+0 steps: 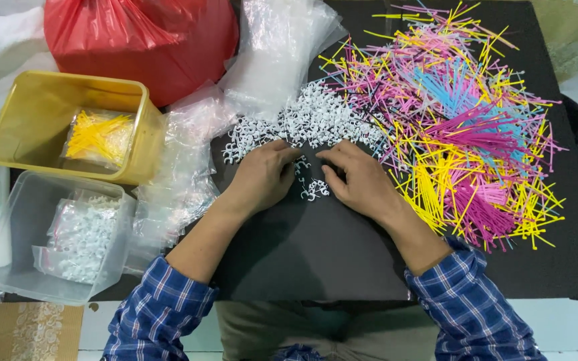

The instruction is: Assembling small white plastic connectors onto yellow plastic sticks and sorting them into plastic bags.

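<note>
Hands rest palm-down on a black surface [316, 247]. Left hand [262, 175] and right hand [359, 179] lie close together, fingers curled onto a few small white plastic clips [314, 190] between them; whether either grip is clamped on a clip cannot be told. Larger heap of white clips [309, 119] sits just beyond the fingertips. Pile of pink, yellow and blue cable ties [459, 127] spreads to the right. Yellow bin [35, 107] holds bagged yellow ties; clear tub [15, 227] holds bagged clips. Red bag [142, 40] at the far edge.
</note>
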